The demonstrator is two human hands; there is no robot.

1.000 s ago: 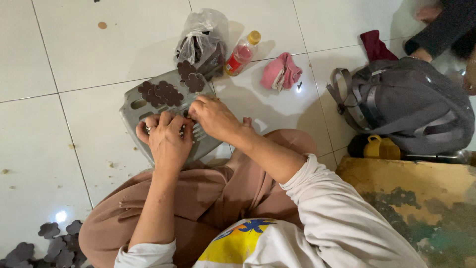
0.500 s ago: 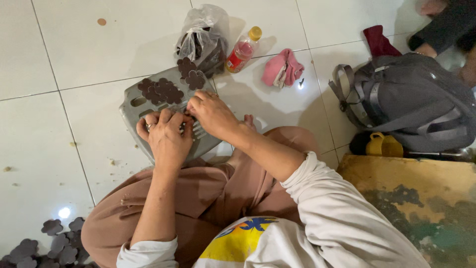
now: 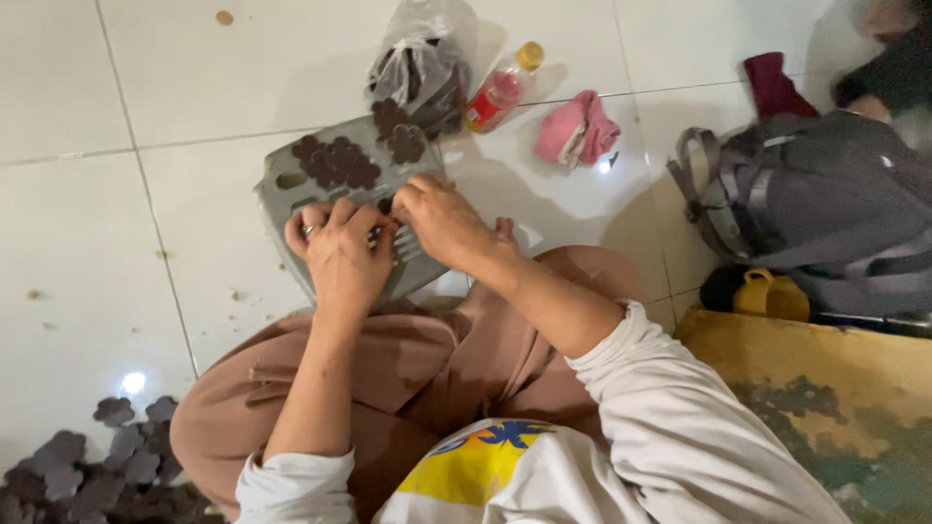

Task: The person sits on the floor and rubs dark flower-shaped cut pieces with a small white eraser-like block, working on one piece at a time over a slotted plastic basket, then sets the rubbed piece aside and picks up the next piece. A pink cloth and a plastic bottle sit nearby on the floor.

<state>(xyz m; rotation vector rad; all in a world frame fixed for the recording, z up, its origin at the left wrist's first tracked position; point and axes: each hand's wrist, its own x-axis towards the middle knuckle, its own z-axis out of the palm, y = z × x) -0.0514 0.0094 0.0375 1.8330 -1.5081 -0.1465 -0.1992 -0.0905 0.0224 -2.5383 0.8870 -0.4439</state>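
My left hand (image 3: 342, 254) and right hand (image 3: 442, 221) still pinch a dark flower piece (image 3: 385, 206) on the near gray tray (image 3: 282, 209), so nothing moved.

A white tiled floor (image 3: 194, 78) carries everything. On it stands a grey stool (image 3: 282, 194). Just beyond the stool lies a plastic bag (image 3: 422, 49), with a bottle (image 3: 500, 89) beside that and a pink cloth (image 3: 578, 128) further right. A grey backpack (image 3: 815, 209) sits well right; dark flower-shaped pieces (image 3: 78, 475), perhaps foam, heap near-left.
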